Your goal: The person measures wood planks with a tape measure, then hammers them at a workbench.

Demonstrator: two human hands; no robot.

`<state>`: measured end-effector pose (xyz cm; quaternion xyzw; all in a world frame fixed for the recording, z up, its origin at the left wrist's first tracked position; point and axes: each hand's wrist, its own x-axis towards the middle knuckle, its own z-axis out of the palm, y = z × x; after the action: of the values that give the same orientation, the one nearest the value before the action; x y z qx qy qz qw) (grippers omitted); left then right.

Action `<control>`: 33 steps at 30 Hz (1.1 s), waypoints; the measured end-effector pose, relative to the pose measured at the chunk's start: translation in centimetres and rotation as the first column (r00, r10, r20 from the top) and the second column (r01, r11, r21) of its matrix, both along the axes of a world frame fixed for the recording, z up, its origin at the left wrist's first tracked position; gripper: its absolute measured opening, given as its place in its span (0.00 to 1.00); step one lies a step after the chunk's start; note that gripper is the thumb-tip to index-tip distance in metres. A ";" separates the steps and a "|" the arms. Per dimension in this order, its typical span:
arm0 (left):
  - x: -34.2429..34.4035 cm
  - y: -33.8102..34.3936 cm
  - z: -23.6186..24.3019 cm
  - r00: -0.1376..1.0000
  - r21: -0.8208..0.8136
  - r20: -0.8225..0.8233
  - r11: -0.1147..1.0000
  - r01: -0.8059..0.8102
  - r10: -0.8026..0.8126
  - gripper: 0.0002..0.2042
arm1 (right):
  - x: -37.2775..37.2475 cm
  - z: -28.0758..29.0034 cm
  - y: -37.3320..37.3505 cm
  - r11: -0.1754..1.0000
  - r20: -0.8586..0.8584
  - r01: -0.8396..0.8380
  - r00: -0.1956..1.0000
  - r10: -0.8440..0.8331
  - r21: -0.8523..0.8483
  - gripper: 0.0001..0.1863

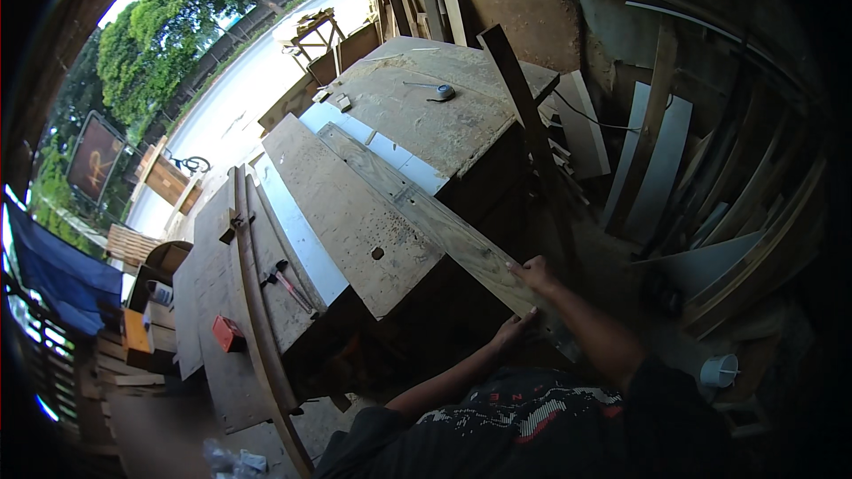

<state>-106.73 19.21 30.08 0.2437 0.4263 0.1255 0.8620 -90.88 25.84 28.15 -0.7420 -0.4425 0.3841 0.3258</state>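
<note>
A long grey-brown wooden board (444, 231) slants from the workbench toward my body, its far end resting on the bench top. My left hand (515, 329) grips its left edge near the close end, fingers partly hidden by the board. A little farther along, my right hand (536, 275) is closed on the right edge. Beside the board lies a wide, worn plank (355, 222) with a dark hole near its close end. A tape measure (442, 91) sits on the far part of the bench (399, 106).
At the left, a hammer (288, 284) lies beside a long thin wooden strip (248, 293), with a red box (228, 333) close by. An upright dark post (524, 106) stands right of the bench. Boards (657, 142) lean on the right wall; a white bucket (719, 371) is below.
</note>
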 end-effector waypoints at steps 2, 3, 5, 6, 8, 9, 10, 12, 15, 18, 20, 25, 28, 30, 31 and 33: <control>0.2 0.0 0.1 0.999 -0.029 0.022 0.999 -0.033 0.033 0.21 | -0.2 0.1 0.6 1.000 0.017 0.009 1.000 -0.009 0.006 0.36; 0.4 0.0 0.1 0.996 -0.001 0.047 0.997 -0.080 0.080 0.20 | -0.3 0.0 1.0 1.000 0.020 0.008 1.000 -0.008 0.006 0.36; 0.5 0.3 0.4 0.989 0.026 0.073 0.991 -0.131 0.129 0.19 | -0.4 0.0 1.9 0.999 0.062 -0.024 0.998 0.027 -0.046 0.35; 0.4 0.7 0.5 0.995 0.085 0.007 0.991 -0.102 0.102 0.18 | -0.5 0.0 2.3 0.999 0.063 -0.027 0.998 0.029 -0.046 0.35; 0.0 1.2 0.5 0.995 0.144 -0.061 0.987 -0.073 0.083 0.17 | -0.7 0.0 3.0 0.999 0.036 -0.025 0.999 0.026 -0.037 0.34; -0.2 1.7 0.3 0.994 0.158 -0.077 0.986 -0.059 0.072 0.17 | -0.9 -0.1 3.4 0.999 0.038 -0.028 0.999 0.030 -0.035 0.34; -0.4 2.0 0.1 0.994 0.173 -0.094 0.984 -0.045 0.062 0.17 | -1.2 -0.2 3.8 1.000 0.040 -0.022 0.999 0.022 -0.017 0.34; -0.2 2.1 1.2 0.992 0.170 -0.080 0.982 -0.086 0.100 0.17 | -1.3 -0.3 4.6 1.000 0.044 -0.012 0.999 0.012 0.003 0.34; -0.2 2.6 2.2 0.986 0.187 -0.060 0.972 -0.142 0.155 0.18 | -1.4 -0.9 5.8 1.000 0.073 -0.024 0.997 0.025 -0.016 0.34; -0.6 3.6 1.5 0.982 0.227 -0.077 0.962 -0.153 0.174 0.19 | -1.9 -1.3 7.0 0.998 0.116 -0.035 0.993 0.030 0.048 0.34; -0.8 4.3 1.0 0.979 0.246 -0.100 0.958 -0.148 0.177 0.20 | -2.2 -1.3 8.0 0.997 0.084 -0.034 0.996 0.041 -0.076 0.37; -0.9 5.5 1.7 0.966 0.292 -0.161 0.945 -0.147 0.200 0.21 | -2.7 -2.7 9.8 1.000 0.096 -0.015 0.995 0.017 -0.027 0.36; -0.7 6.0 2.5 0.950 0.316 -0.194 0.932 -0.177 0.246 0.21 | -3.0 -2.9 10.8 0.999 0.120 0.001 0.993 -0.006 0.045 0.35; -0.9 6.7 1.3 0.949 0.329 -0.156 0.920 -0.213 0.276 0.20 | -3.3 -2.6 11.4 0.999 0.129 -0.012 0.992 0.007 0.042 0.35; -1.0 7.1 0.7 0.947 0.340 -0.121 0.909 -0.241 0.297 0.20 | -3.4 -2.4 11.6 0.999 0.117 -0.006 0.993 0.002 0.034 0.36; -1.0 7.4 0.4 0.947 0.336 -0.085 0.904 -0.265 0.310 0.20 | -3.4 -1.8 11.9 1.000 0.107 -0.002 0.994 -0.001 0.026 0.36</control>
<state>-107.70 26.61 30.44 0.3226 0.4893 0.3020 0.7519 -94.32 37.73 26.36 -0.7571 -0.4645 0.3379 0.3114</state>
